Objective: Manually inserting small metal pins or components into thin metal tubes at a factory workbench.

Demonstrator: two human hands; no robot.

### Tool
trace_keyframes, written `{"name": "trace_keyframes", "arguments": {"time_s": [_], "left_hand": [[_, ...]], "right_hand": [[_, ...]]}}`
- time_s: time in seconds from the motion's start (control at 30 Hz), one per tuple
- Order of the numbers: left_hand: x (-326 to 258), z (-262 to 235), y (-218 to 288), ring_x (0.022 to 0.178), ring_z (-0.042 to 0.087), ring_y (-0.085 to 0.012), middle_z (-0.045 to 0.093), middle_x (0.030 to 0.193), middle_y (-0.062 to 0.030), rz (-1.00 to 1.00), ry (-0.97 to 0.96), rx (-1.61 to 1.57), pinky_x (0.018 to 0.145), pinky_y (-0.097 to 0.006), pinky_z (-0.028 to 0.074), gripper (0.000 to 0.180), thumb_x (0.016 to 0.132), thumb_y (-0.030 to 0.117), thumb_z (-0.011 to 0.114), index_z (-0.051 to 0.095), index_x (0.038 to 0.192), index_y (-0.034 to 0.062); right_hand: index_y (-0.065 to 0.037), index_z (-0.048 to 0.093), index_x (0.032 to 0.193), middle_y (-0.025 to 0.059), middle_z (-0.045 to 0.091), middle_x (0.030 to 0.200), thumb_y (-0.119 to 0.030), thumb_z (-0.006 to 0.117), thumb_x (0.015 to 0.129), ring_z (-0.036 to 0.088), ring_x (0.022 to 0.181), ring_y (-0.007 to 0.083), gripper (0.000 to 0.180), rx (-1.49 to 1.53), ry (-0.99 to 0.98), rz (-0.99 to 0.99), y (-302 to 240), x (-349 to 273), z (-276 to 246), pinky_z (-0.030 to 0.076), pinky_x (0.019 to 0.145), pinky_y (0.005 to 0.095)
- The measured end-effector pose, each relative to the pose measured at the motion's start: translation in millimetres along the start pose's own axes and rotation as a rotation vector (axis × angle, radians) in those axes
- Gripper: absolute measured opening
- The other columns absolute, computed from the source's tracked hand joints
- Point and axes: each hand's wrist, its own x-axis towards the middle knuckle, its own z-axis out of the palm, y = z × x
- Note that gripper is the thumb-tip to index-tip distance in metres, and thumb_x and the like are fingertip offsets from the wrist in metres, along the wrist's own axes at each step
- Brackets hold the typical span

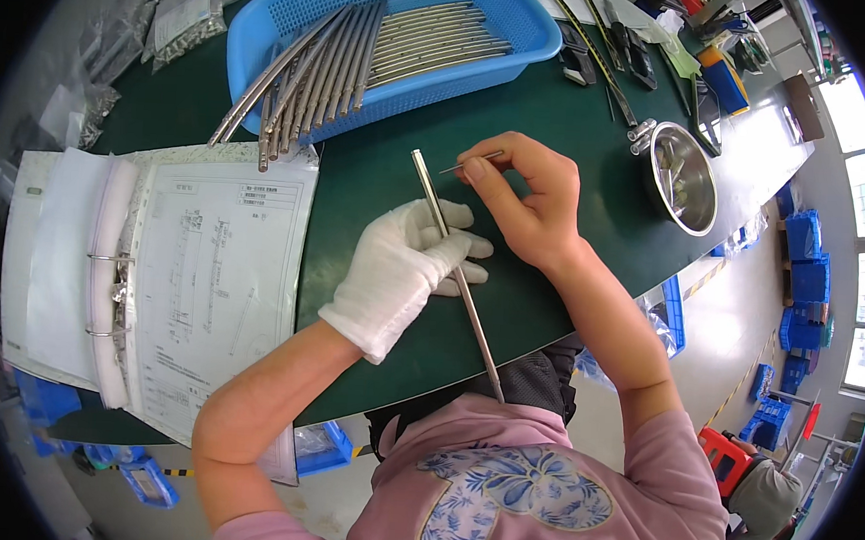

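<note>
Loosely, the left hand (pixel 393 268), in a white glove, is closed on a slim metal rod (pixel 475 321), its thumb pressed over the shaft and its half-curled fingertips showing beyond it. The rod slants above the green tabletop (pixel 359 183); its upper end points toward the far edge, and its lower end crosses the near edge, in front of the pink shirt (pixel 531 437).

The right hand (pixel 539 202) is bare, with thumb and index finger pinched together on a thin metal pin (pixel 452 167). The pin's tip is near the rod's upper part, though whether they touch I cannot tell.

Along the far edge of the surface stands a blue perforated basket (pixel 412 101). Grey rods (pixel 335 69) lean over its near rim, and paler rods (pixel 435 40) lie side by side inside. An open ring binder (pixel 226 289) with a technical drawing covers the left end. Toward the right end, by the near edge, sits a steel bowl (pixel 703 182) with small pieces too indistinct to name.
</note>
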Motion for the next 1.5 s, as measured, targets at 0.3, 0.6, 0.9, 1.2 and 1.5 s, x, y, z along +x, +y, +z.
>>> {"name": "trace_keyframes", "arguments": {"time_s": [0.3,0.6,0.9,1.2,1.5], "left_hand": [[1,-4,-1,0.077,0.064,-0.0231,0.059,0.092,-0.0135,0.037,-0.05,0.027,0.071,-0.033,0.053,0.026,0.085,0.0,0.044,0.043,0.111,-0.0039],[2,-7,2,0.076,0.063,-0.0199,0.059,0.089,-0.0125,-0.004,-0.112,0.021,0.069,-0.03,0.052,0.021,0.085,-0.002,0.041,0.045,0.106,-0.0002],[1,-4,4,0.073,0.063,-0.0185,0.058,0.087,-0.0106,-0.008,-0.103,0.071,0.067,-0.029,0.052,0.015,0.087,0.0,0.042,0.046,0.102,-0.0003],[3,-10,3,0.075,0.063,-0.0186,0.059,0.088,-0.0114,-0.03,-0.169,0.048,0.068,-0.029,0.052,0.018,0.087,0.001,0.042,0.046,0.105,-0.0007],[5,-10,1,0.077,0.064,-0.0189,0.058,0.092,-0.0092,0.006,-0.19,0.003,0.067,-0.029,0.052,0.018,0.089,0.003,0.044,0.045,0.107,0.0]], "right_hand": [[-0.002,0.061,0.076,0.0075,0.059,0.067,-0.002,0.061,0.073,0.056,0.054,0.0186,0.002,-0.066,-0.025,-0.158,-1,-1,4,0.042,0.045,0.0261],[0.001,0.059,0.077,0.0093,0.06,0.07,0.003,0.059,0.074,0.058,0.059,0.0188,0.004,-0.23,-0.091,-0.21,-4,2,2,0.045,0.053,0.0258],[-0.003,0.055,0.068,0.007,0.055,0.062,0.001,0.061,0.065,0.051,0.05,0.0232,0.007,-0.424,-0.088,-0.339,-11,7,5,0.041,0.046,0.0301],[-0.004,0.058,0.068,0.0065,0.058,0.063,-0.003,0.062,0.068,0.056,0.053,0.0215,0.004,-0.202,-0.035,-0.16,-11,-4,0,0.042,0.046,0.0288],[-0.004,0.058,0.07,0.0062,0.057,0.068,-0.002,0.063,0.067,0.055,0.057,0.0217,0.007,-0.175,-0.082,-0.235,-15,-18,-6,0.043,0.049,0.029]]}}
